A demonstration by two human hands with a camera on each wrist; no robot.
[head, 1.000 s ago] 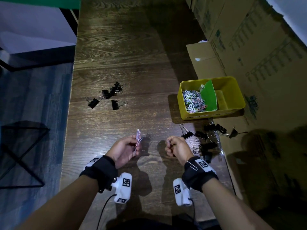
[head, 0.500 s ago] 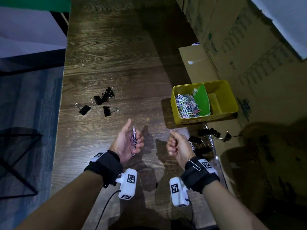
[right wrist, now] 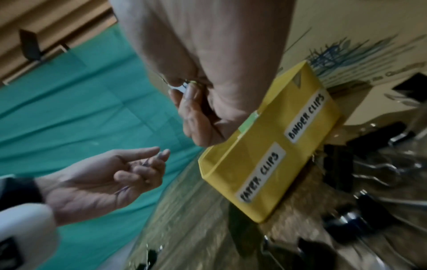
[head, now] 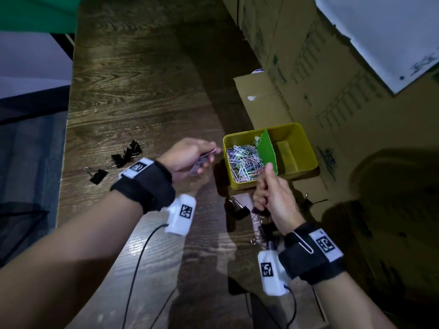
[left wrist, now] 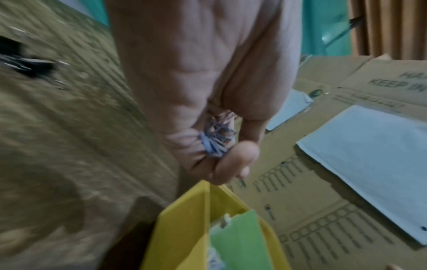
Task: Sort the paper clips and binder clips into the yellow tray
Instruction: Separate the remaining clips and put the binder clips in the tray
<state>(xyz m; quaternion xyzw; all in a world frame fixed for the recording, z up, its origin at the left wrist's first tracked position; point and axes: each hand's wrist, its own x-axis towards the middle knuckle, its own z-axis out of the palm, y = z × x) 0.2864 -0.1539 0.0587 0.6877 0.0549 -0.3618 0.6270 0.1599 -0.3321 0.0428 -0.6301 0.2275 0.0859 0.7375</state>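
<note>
The yellow tray stands at the right, split by a green divider. Its left compartment holds a heap of coloured paper clips; the right one looks bare. My left hand hovers just left of the tray and pinches a small bunch of paper clips. My right hand is curled at the tray's front edge, thumb up. In the right wrist view its fingertips pinch a small paper clip. Labels on the tray read PAPER CLIPS and BINDER CLIPS.
Black binder clips lie in a loose group on the wooden table at the left, one apart from them. More binder clips lie below the tray, partly under my right wrist. Cardboard boxes line the right side.
My left hand has moved forward and right with its paper clips, up to the tray's left wall. My right hand has moved forward to the tray's front edge, still curled.
</note>
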